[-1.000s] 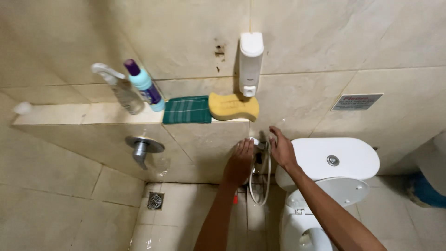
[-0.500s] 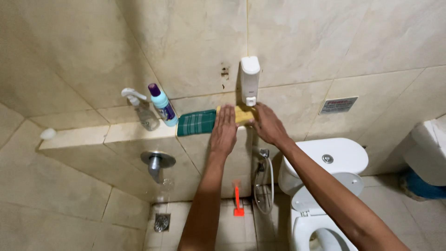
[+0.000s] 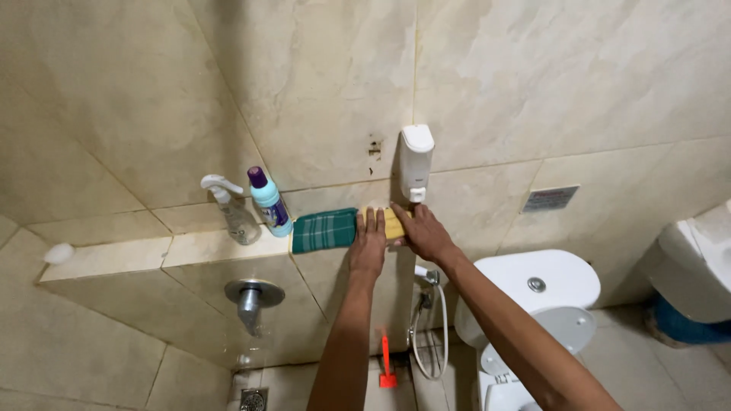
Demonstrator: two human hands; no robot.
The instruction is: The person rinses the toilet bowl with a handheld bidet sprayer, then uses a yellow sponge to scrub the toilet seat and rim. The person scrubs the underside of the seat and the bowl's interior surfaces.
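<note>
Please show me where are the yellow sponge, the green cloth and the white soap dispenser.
yellow sponge point(image 3: 394, 223), head view, on the yellow strip visible between the two hands.
green cloth point(image 3: 324, 230), head view, on the middle of the folded checked fabric.
white soap dispenser point(image 3: 416, 164), head view, on the front of its body.

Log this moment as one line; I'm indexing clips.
left hand: on yellow sponge | right hand: on same sponge | sponge: on tiled ledge, beside green checked cloth, under white wall dispenser
</note>
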